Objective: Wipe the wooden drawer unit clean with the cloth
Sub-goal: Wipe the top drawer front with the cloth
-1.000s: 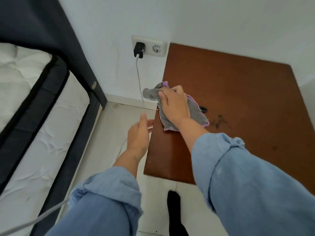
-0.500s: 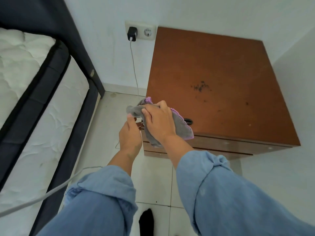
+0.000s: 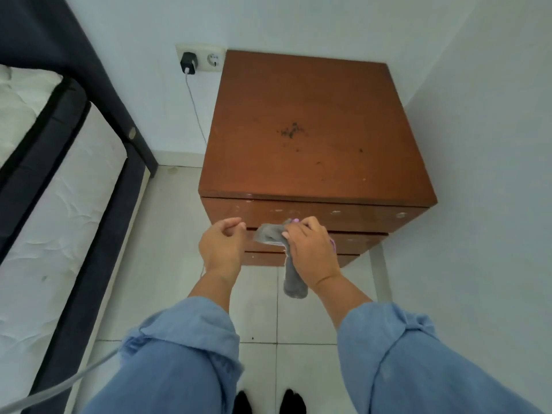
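White walls met in a corner at 1 o'clock, with the wooden drawer unit (image 3: 310, 138) set into it and dark specks (image 3: 291, 131) on its top. I saw my right hand (image 3: 310, 255) at 6 o'clock of the unit, fingers clenched around the grey cloth (image 3: 273, 234) against the drawer fronts. My left hand (image 3: 222, 249) hung beside it, fingers loosely curled, holding nothing.

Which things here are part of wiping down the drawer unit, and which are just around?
Part of the job:
wooden drawer unit
dark specks on its top
grey cloth, gripped in the right hand
left hand, empty beside it

Just around:
black charger in the wall socket
white cable
mattress
dark bed frame
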